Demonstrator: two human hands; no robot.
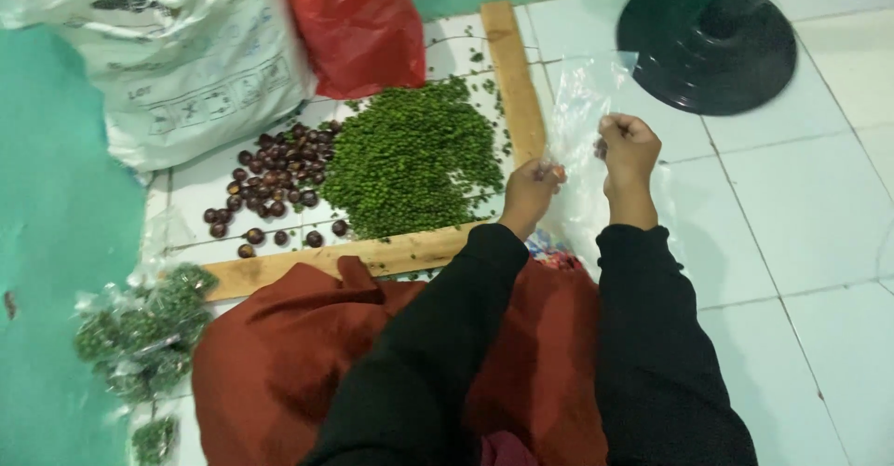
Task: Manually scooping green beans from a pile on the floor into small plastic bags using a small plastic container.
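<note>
My left hand and my right hand both pinch a clear plastic bag, which hangs between them over the white tiled floor. Both arms wear black sleeves. Just left of my left hand lies a heap of small green peppercorns on the floor, bounded by wooden slats. A cluster of dark brown round nuts lies to the left of the green heap.
A white sack and a red plastic bag stand at the back. Several filled small bags of green peppercorns lie at the left. A black fan base sits at the upper right. Red cloth covers my lap.
</note>
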